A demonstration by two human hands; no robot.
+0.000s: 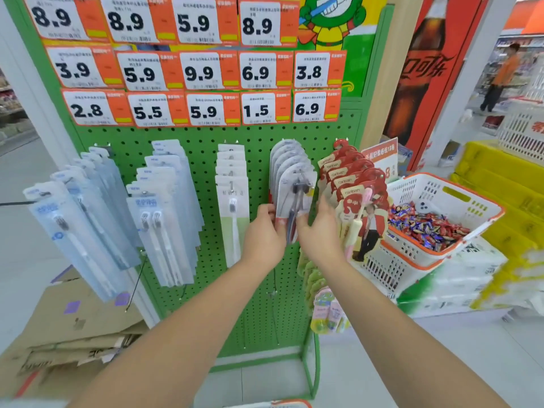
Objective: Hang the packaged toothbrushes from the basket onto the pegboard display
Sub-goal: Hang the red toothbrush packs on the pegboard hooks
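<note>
Gripping toothbrush pack point(291, 198) edges, left hand point(265, 234), right hand point(319, 231), pegboard point(203, 136)

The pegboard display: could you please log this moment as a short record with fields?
setting: shop aisle, green pegboard under price tags
left hand: left hand pinches the left edge of the front rounded toothbrush pack
right hand: right hand grips the same pack's lower right edge
pack state: front of a row on its hook, fourth column from left
neighbours: white pack row to its left, red pack row to its right
side item: white basket of sweets, right of the board
</note>
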